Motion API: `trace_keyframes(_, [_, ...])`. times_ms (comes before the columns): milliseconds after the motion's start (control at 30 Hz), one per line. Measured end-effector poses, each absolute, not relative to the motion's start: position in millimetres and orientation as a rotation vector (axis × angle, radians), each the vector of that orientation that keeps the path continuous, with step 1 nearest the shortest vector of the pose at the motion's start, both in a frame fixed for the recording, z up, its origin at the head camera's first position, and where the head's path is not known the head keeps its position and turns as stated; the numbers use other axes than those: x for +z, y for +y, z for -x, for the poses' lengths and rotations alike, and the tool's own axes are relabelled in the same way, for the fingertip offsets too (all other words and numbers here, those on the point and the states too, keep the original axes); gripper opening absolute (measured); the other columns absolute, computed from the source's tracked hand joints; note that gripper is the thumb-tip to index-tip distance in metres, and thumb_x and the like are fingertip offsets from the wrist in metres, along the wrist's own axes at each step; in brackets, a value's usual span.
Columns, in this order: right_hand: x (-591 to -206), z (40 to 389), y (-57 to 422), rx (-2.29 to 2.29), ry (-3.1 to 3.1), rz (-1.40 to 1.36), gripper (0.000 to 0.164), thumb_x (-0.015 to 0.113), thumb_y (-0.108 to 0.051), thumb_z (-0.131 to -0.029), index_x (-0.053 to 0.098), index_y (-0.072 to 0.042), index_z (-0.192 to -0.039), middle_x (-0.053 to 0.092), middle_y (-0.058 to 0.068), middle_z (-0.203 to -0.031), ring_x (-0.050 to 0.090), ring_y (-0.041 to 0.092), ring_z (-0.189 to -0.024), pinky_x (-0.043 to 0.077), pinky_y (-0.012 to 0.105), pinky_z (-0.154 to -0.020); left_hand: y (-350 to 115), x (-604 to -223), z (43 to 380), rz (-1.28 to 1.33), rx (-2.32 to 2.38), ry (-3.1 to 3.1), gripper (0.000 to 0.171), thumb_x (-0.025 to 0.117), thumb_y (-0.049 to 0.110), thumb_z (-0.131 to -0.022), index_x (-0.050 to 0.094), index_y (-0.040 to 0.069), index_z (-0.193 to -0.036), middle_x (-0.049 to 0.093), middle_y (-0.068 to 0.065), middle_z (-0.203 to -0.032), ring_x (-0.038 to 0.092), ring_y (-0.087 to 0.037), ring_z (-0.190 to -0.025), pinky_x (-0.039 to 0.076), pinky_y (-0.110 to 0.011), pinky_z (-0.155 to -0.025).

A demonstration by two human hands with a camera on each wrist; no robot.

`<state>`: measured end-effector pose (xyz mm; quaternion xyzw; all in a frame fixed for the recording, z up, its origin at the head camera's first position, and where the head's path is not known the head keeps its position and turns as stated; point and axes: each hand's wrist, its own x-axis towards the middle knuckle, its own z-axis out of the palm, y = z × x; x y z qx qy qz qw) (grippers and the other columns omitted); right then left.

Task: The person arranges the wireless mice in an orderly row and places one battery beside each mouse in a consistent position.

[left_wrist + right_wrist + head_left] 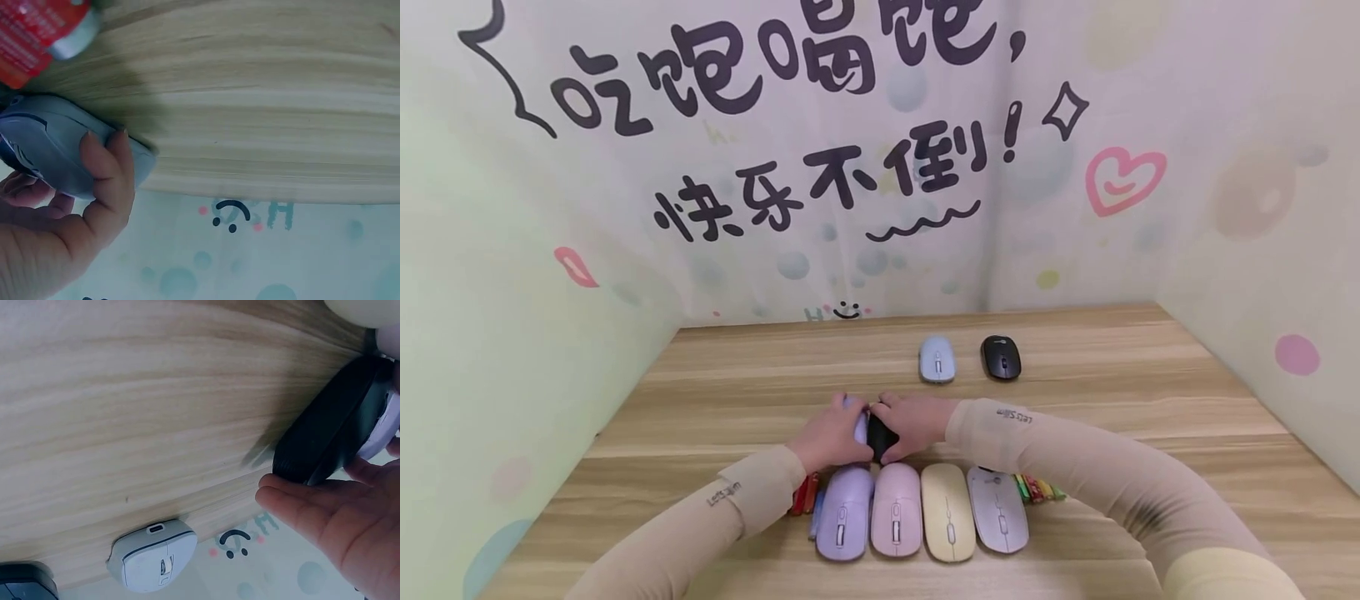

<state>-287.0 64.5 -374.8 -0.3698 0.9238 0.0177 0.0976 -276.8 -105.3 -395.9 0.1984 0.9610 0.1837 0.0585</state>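
Note:
My left hand (pixel 832 437) holds a lavender computer mouse (pixel 861 428), with the thumb near its front end and the fingertips toward its far end. In the left wrist view, fingertips lie against the side of that mouse (pixel 62 147). Right beside it, my right hand (pixel 917 423) grips a black mouse (pixel 882 440) between thumb and fingers. The right wrist view shows the black mouse (pixel 331 425) close against the lavender one, fingers at its end. Both hands meet just behind a row of mice: purple (pixel 842 521), pink (pixel 897 508), yellow (pixel 949 512) and pale lilac (pixel 1000 510).
A light blue mouse (pixel 937 360) and another black mouse (pixel 1001 358) sit farther back. Red batteries (pixel 806 495) lie left of the row, partly under the left sleeve; several coloured batteries (pixel 1037 489) lie to its right. A printed backdrop (pixel 895 275) borders the wooden table.

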Motion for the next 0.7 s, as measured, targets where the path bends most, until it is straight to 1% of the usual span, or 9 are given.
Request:
trace_keyframes(133, [-374,285,64,0.047,2.734,1.092,0.074,0.063,-0.048,-0.081,0.037,-0.006,-0.137,0.038,0.018,-0.138,0.054,0.028,-0.110,0.043,0.033,-0.093,-111,-403,294,-0.634,0.588,2.950,0.069,0.072,0.026,-0.064,0.048,0.005,-0.125,0.035,-0.029,-0.128,0.054,-0.030,-0.086,0.049,-0.041,-0.071])
trace_keyframes(267, [-374,286,65,0.016,2.717,1.061,0.074,0.062,-0.048,-0.082,0.036,-0.007,-0.138,0.036,0.017,-0.140,0.052,0.028,-0.113,0.042,0.034,-0.095,-116,-399,315,-0.566,0.580,2.961,0.066,0.074,0.023,-0.064,0.049,0.005,-0.122,0.035,-0.028,-0.128,0.053,-0.029,-0.086,0.048,-0.039,-0.069])
trace_keyframes(367, [-375,287,65,0.000,2.704,1.044,0.075,0.061,-0.048,-0.082,0.034,-0.007,-0.139,0.034,0.017,-0.142,0.050,0.028,-0.116,0.040,0.034,-0.098,-119,-392,331,-0.501,0.556,2.953,0.065,0.074,0.022,-0.065,0.049,0.007,-0.124,0.033,-0.027,-0.131,0.052,-0.030,-0.088,0.048,-0.039,-0.070])
trace_keyframes(567, [-375,287,66,-0.002,2.704,1.034,0.075,0.061,-0.047,-0.083,0.033,-0.006,-0.140,0.032,0.018,-0.142,0.048,0.030,-0.119,0.037,0.034,-0.100,-137,-396,369,-0.418,0.593,2.963,0.070,0.073,0.021,-0.064,0.048,0.008,-0.128,0.030,-0.028,-0.135,0.049,-0.038,-0.101,0.045,-0.046,-0.079])
trace_keyframes(600, [-375,287,66,-0.005,2.704,1.036,0.076,0.061,-0.047,-0.083,0.033,-0.006,-0.140,0.032,0.018,-0.142,0.048,0.030,-0.119,0.037,0.034,-0.100,-141,-397,375,-0.398,0.591,2.965,0.071,0.073,0.023,-0.064,0.047,0.009,-0.129,0.030,-0.029,-0.135,0.048,-0.040,-0.102,0.045,-0.047,-0.079])
trace_keyframes(633, [-375,287,67,-0.009,2.701,1.038,0.076,0.061,-0.047,-0.083,0.033,-0.006,-0.140,0.032,0.018,-0.143,0.047,0.030,-0.120,0.037,0.034,-0.101,-145,-400,380,-0.404,0.586,2.986,0.072,0.074,0.025,-0.063,0.048,0.008,-0.128,0.030,-0.030,-0.133,0.049,-0.041,-0.100,0.046,-0.047,-0.076])
trace_keyframes(700, [-375,286,67,-0.020,2.696,1.039,0.075,0.061,-0.046,-0.083,0.032,-0.006,-0.140,0.031,0.018,-0.143,0.047,0.030,-0.120,0.036,0.034,-0.101,-153,-402,387,-0.358,0.601,2.979,0.074,0.073,0.025,-0.065,0.046,0.009,-0.131,0.027,-0.032,-0.135,0.047,-0.043,-0.103,0.045,-0.049,-0.079])
